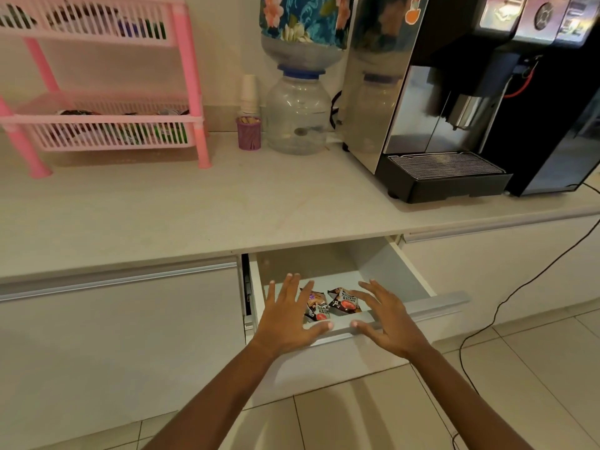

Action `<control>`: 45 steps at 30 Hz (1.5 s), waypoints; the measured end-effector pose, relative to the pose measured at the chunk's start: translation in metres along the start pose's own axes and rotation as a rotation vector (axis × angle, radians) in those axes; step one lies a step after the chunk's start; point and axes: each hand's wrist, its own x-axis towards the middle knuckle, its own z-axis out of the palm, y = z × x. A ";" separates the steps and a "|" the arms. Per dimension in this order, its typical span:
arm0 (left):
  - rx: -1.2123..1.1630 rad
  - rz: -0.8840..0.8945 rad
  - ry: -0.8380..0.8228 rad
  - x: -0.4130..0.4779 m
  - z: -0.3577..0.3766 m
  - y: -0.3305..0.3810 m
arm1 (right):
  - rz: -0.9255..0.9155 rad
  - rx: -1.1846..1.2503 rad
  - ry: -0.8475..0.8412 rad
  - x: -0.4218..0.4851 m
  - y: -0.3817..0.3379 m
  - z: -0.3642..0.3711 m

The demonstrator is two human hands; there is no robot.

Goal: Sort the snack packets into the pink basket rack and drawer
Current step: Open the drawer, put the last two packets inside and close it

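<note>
Drawer [389, 271] open under counter edge, two packets [331, 303] side by side near its front, left hand [285, 319] and right hand [386, 316] spread above, holding nothing, pink rack [188, 60] at counter's back left corner

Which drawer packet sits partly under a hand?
The left packet: the left hand overlaps its left edge. The right packet lies fully visible between both hands.

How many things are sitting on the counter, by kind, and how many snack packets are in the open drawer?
Pink rack: 1
Purple cup: 1
Paper cup stack: 1
Water dispenser: 1
Coffee machine: 1
Packets in the drawer: 2, one by the left hand, one by the right hand
Total: 7
Packets in the rack are too blurred to count.
</note>
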 end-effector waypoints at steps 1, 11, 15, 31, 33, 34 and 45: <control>0.029 0.033 -0.006 -0.002 0.002 -0.001 | -0.017 -0.038 -0.047 -0.002 0.003 -0.001; 0.169 0.129 0.077 0.007 0.008 -0.008 | 0.054 -0.183 -0.129 0.010 0.011 0.002; 0.190 0.117 0.139 0.015 0.002 -0.012 | 0.048 -0.201 -0.136 0.022 0.009 -0.001; 0.301 -0.165 0.031 0.072 -0.038 -0.026 | 0.016 -0.512 -0.115 0.118 -0.011 -0.022; 0.287 -0.193 0.019 0.077 -0.037 -0.031 | 0.020 -0.526 -0.134 0.129 -0.013 -0.023; 0.291 -0.198 0.018 0.080 -0.036 -0.033 | 0.020 -0.534 -0.145 0.134 -0.013 -0.022; 0.329 -0.144 0.151 0.105 -0.044 -0.048 | -0.033 -0.527 -0.128 0.165 -0.016 -0.023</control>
